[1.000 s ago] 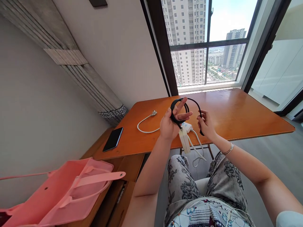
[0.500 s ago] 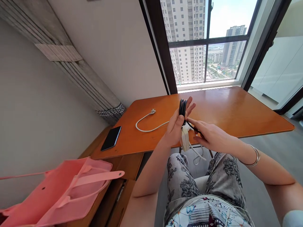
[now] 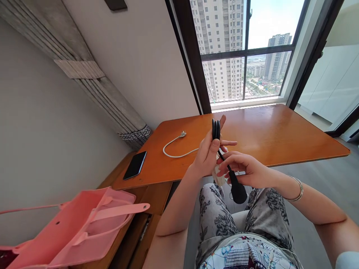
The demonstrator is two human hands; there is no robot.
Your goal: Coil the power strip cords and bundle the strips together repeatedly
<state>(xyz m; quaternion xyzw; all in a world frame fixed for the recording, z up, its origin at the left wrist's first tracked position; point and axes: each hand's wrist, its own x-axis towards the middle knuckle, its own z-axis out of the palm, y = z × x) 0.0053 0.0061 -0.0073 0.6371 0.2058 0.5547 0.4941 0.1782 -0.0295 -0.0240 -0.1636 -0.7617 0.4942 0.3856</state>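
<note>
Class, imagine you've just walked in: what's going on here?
A seated person's left hand holds a coiled black cord. The right hand is at the cord just above its black plug-like end. A white cable runs across the wooden table, where a phone lies; a pink bag is nearby.

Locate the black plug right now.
In the head view, the black plug is right of centre in the lower half, just below the right hand, near the patterned trousers.

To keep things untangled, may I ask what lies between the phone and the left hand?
The head view shows a white cable on the table there.
</note>
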